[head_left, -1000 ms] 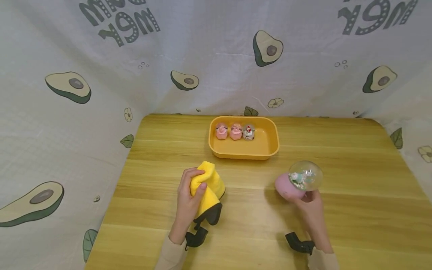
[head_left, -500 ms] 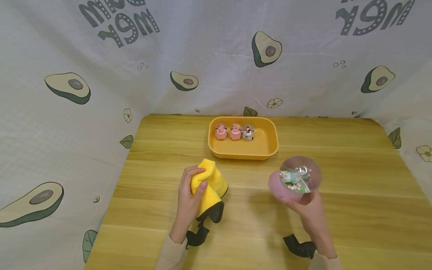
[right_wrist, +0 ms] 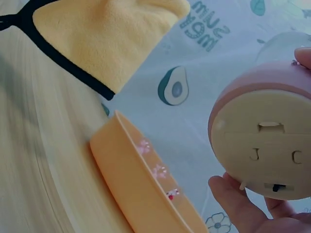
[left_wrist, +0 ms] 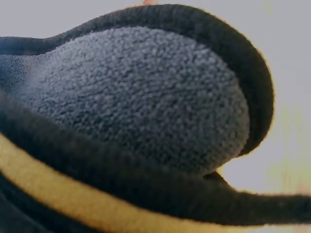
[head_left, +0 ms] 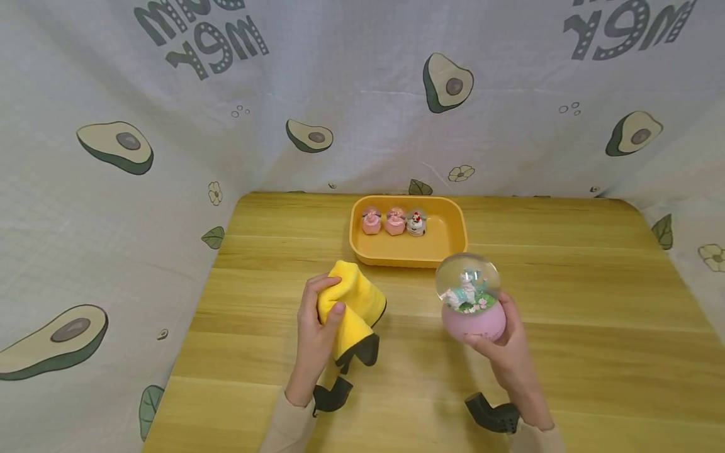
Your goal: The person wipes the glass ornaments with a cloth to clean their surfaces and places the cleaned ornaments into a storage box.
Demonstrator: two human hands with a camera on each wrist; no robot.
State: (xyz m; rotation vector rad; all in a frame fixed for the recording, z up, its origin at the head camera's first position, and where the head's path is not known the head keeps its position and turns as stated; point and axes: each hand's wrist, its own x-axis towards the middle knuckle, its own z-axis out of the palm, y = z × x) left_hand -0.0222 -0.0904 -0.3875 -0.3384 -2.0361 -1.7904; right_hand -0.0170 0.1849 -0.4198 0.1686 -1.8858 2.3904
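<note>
My left hand grips a yellow cloth with dark edging, bunched between thumb and fingers. Its grey underside fills most of the left wrist view. In my right hand is a snow globe, held by its pink base above the table. A white and teal figure among flowers shows inside the clear dome, which points up and slightly left. The right wrist view shows the globe's cream bottom with a small black switch, and the fingers on its rim. A gap separates cloth and globe.
A yellow-orange tray stands at the back of the wooden table. Two small pink snow globes and a white one sit in its left half. Behind hangs a white curtain printed with avocados.
My right hand has brought the snow globe left, toward the cloth, and turned it from tilted to nearly upright. The left hand has stayed nearly in place, with the cloth shifting slightly up.
</note>
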